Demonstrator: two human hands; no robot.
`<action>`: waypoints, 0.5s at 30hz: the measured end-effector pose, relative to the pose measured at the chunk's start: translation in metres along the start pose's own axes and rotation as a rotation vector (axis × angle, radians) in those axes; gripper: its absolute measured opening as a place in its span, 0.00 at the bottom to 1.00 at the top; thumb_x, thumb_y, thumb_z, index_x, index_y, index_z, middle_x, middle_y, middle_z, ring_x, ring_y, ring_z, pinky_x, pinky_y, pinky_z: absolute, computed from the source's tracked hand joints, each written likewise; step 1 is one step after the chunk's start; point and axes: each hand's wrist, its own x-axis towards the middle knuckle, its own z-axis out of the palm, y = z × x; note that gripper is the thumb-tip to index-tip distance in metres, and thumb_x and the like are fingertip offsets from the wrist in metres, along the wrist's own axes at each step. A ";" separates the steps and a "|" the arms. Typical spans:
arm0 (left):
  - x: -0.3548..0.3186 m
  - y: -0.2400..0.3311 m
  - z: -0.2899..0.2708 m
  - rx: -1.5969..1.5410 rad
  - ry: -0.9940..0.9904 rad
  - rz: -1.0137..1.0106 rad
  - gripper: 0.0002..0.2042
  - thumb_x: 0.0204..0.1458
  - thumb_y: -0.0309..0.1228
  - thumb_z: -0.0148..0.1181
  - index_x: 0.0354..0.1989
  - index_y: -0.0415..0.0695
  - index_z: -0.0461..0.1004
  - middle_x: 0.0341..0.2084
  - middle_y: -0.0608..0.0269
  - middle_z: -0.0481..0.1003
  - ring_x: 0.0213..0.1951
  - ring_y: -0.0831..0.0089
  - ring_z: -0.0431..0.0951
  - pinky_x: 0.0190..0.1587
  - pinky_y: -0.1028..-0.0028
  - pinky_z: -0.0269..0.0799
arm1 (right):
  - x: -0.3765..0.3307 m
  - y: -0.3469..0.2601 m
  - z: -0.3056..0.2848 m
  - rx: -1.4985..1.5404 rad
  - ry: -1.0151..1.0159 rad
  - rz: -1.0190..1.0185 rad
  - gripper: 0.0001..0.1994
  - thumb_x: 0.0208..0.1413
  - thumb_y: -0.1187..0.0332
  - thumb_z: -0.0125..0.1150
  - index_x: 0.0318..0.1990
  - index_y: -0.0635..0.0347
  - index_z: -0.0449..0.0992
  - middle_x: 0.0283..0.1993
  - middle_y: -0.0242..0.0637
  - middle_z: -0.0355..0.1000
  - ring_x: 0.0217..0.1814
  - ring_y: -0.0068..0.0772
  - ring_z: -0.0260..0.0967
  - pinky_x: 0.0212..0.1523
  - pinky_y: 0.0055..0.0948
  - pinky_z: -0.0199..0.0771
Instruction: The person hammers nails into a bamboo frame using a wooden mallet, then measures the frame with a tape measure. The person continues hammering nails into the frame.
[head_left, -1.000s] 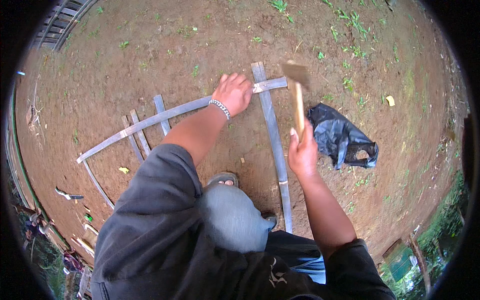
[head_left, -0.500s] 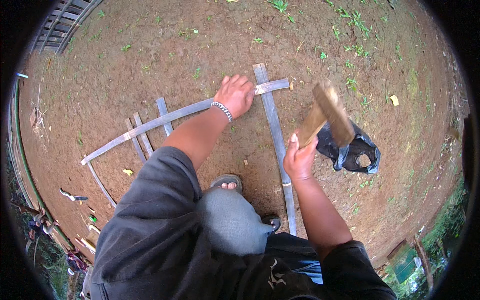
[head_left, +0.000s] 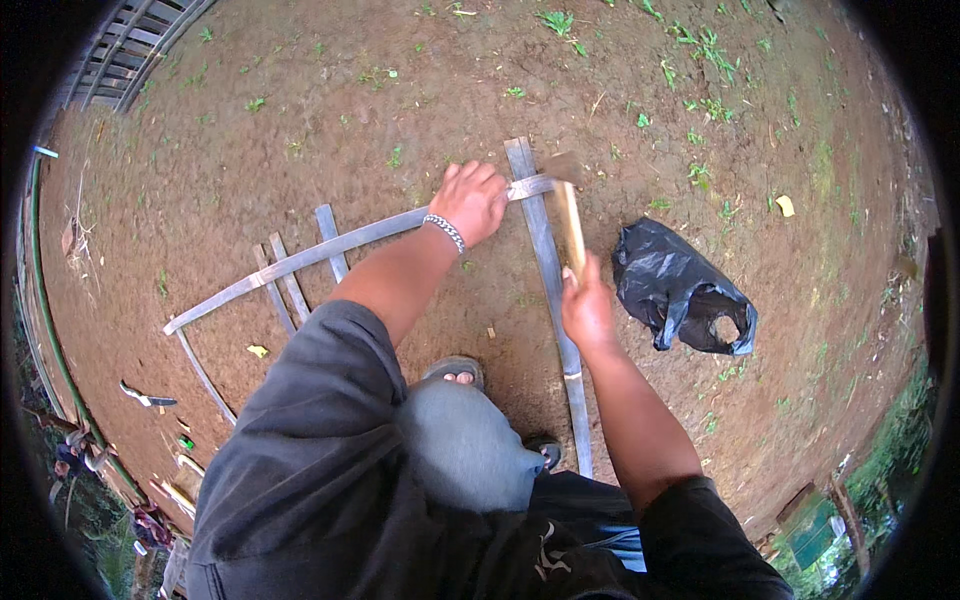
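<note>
My left hand (head_left: 471,204), a chain bracelet on its wrist, is closed over a long grey bamboo strip (head_left: 375,232) near its right end. This strip lies across the top of a second bamboo strip (head_left: 545,256), which runs toward my feet. In my right hand (head_left: 588,310) is a hammer (head_left: 571,225), gripped by its pale wooden handle. Its head, blurred by motion, is down at the long strip's right end, just past the crossing, and hides that end; I cannot tell whether they touch.
Shorter strips (head_left: 331,240) cross the long one on the left. A black plastic bag (head_left: 675,280) lies on the soil right of my right hand. A knife (head_left: 147,396) lies far left. My sandalled foot (head_left: 460,368) is between the strips. A slatted bamboo structure (head_left: 130,45) stands at upper left.
My right hand has swung the hammer from above the bag leftward and down to the long strip's right end. My left hand keeps its place on the strip.
</note>
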 end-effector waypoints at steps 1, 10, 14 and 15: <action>0.000 0.001 -0.001 -0.003 -0.016 -0.008 0.04 0.52 0.30 0.62 0.32 0.44 0.75 0.34 0.59 0.73 0.44 0.59 0.73 0.49 0.60 0.64 | -0.006 -0.006 -0.006 0.057 0.099 -0.086 0.21 0.64 0.68 0.56 0.63 0.56 0.60 0.43 0.64 0.75 0.46 0.72 0.73 0.45 0.59 0.73; 0.001 0.003 -0.005 -0.007 -0.050 -0.033 0.04 0.49 0.28 0.61 0.32 0.44 0.75 0.34 0.60 0.73 0.44 0.59 0.73 0.48 0.60 0.65 | -0.006 -0.004 -0.002 0.010 0.121 -0.097 0.20 0.65 0.67 0.55 0.62 0.54 0.61 0.41 0.62 0.76 0.45 0.70 0.74 0.45 0.59 0.73; 0.002 0.003 -0.005 -0.011 -0.046 -0.030 0.04 0.49 0.28 0.61 0.32 0.44 0.75 0.34 0.60 0.73 0.44 0.60 0.73 0.48 0.60 0.65 | -0.006 0.002 0.000 -0.159 -0.141 0.046 0.22 0.64 0.67 0.56 0.63 0.57 0.60 0.41 0.63 0.76 0.45 0.70 0.74 0.44 0.57 0.74; 0.002 0.002 -0.004 -0.011 -0.042 -0.030 0.04 0.49 0.28 0.61 0.32 0.44 0.75 0.34 0.60 0.73 0.44 0.60 0.73 0.48 0.60 0.65 | 0.002 0.000 0.000 -0.168 -0.147 0.047 0.21 0.65 0.67 0.55 0.62 0.58 0.61 0.41 0.62 0.76 0.45 0.69 0.74 0.44 0.57 0.74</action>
